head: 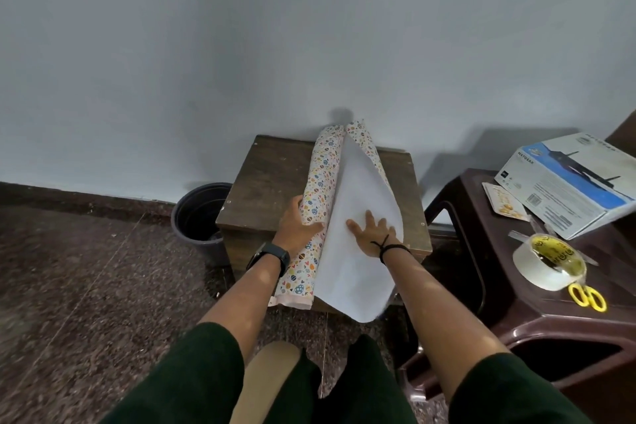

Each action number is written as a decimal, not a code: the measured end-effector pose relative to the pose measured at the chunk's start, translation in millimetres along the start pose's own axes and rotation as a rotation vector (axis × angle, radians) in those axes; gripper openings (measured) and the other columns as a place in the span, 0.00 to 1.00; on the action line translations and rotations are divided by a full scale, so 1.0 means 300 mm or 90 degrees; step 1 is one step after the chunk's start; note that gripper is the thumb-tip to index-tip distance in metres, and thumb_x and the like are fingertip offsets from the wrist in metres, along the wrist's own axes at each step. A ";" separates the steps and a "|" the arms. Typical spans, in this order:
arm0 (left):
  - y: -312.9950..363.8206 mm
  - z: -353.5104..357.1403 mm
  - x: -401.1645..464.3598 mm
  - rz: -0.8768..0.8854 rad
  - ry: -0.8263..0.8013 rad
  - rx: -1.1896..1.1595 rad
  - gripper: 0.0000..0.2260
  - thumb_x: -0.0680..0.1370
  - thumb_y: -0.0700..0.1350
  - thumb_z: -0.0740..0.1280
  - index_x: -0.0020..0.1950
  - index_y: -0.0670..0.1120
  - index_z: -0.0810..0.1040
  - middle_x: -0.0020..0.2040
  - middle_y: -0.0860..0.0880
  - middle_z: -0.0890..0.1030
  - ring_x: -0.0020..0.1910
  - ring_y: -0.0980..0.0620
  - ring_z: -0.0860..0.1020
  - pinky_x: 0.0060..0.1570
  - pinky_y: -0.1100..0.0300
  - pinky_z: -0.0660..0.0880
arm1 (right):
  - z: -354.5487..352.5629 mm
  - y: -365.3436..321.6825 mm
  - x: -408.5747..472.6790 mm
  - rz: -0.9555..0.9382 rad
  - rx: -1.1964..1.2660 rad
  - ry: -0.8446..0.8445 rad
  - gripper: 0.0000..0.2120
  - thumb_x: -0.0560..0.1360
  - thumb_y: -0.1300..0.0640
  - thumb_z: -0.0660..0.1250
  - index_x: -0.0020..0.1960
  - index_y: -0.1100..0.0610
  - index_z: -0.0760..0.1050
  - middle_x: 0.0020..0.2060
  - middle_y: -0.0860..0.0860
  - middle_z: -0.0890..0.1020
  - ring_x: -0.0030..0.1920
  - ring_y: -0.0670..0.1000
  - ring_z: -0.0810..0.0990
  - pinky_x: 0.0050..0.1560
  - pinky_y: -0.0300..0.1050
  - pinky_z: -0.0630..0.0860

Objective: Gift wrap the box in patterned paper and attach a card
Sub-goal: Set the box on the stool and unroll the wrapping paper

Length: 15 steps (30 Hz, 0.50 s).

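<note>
We are unrolling the patterned paper [318, 196] on the worktop [268, 179]: left hand [297, 224] grips the roll, right hand [373, 232] presses spread flat; next, fetch the box [568, 182] at 3 o'clock.

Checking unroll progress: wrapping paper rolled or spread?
Partly unrolled. Left hand grips the rolled part of the wrapping paper; right hand lies flat on its white underside.

Patterned paper roll [321, 182] lies half-unrolled, white side up; router box [564, 182] and card [504, 200] apart.
</note>
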<state>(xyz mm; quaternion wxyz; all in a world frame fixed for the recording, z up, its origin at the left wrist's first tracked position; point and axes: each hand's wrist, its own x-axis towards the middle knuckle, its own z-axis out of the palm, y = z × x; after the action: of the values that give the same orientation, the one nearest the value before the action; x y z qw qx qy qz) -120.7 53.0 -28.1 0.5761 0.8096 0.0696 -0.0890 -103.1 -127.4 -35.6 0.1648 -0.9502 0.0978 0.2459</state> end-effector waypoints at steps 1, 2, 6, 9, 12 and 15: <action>-0.002 -0.005 0.001 -0.005 0.002 -0.008 0.31 0.74 0.45 0.70 0.72 0.49 0.58 0.67 0.46 0.69 0.63 0.47 0.71 0.60 0.53 0.70 | -0.003 0.013 0.000 0.007 -0.007 -0.001 0.37 0.76 0.30 0.42 0.77 0.47 0.38 0.77 0.54 0.44 0.76 0.59 0.45 0.71 0.69 0.45; -0.002 -0.008 0.000 -0.009 0.006 -0.015 0.30 0.75 0.45 0.70 0.72 0.50 0.58 0.67 0.47 0.70 0.62 0.47 0.72 0.58 0.54 0.70 | -0.009 0.022 -0.004 0.011 -0.016 0.002 0.36 0.76 0.31 0.42 0.77 0.48 0.39 0.77 0.52 0.44 0.77 0.59 0.45 0.71 0.69 0.44; -0.006 -0.009 0.005 -0.024 0.034 -0.022 0.28 0.75 0.44 0.69 0.71 0.49 0.60 0.66 0.46 0.71 0.62 0.46 0.73 0.59 0.52 0.71 | -0.023 0.030 -0.009 0.013 -0.036 0.003 0.37 0.76 0.31 0.42 0.77 0.49 0.40 0.77 0.52 0.45 0.77 0.58 0.47 0.71 0.69 0.45; -0.006 -0.003 0.006 -0.020 0.045 -0.013 0.27 0.75 0.43 0.69 0.71 0.48 0.60 0.66 0.45 0.71 0.62 0.45 0.72 0.61 0.51 0.71 | -0.021 0.033 -0.006 0.021 -0.051 0.000 0.38 0.76 0.30 0.43 0.78 0.50 0.40 0.77 0.51 0.44 0.77 0.58 0.46 0.70 0.70 0.44; -0.003 -0.002 0.005 -0.020 0.048 -0.004 0.27 0.76 0.43 0.69 0.71 0.47 0.61 0.66 0.45 0.71 0.63 0.45 0.72 0.61 0.51 0.71 | -0.015 0.046 -0.003 0.023 -0.072 0.004 0.39 0.76 0.30 0.44 0.78 0.50 0.39 0.77 0.50 0.43 0.77 0.56 0.46 0.70 0.70 0.44; -0.002 0.000 0.004 -0.016 0.060 -0.006 0.25 0.76 0.41 0.68 0.71 0.47 0.62 0.65 0.45 0.72 0.61 0.47 0.73 0.58 0.55 0.70 | -0.007 0.060 0.001 0.022 -0.087 0.006 0.39 0.76 0.30 0.44 0.77 0.51 0.39 0.77 0.50 0.42 0.77 0.55 0.45 0.70 0.70 0.44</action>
<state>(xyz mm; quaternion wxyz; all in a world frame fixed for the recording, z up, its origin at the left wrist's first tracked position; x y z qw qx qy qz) -119.8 53.2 -28.8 0.5749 0.8091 0.1073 -0.0580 -106.8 -144.7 -38.7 0.0951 -0.9586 0.0980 0.2500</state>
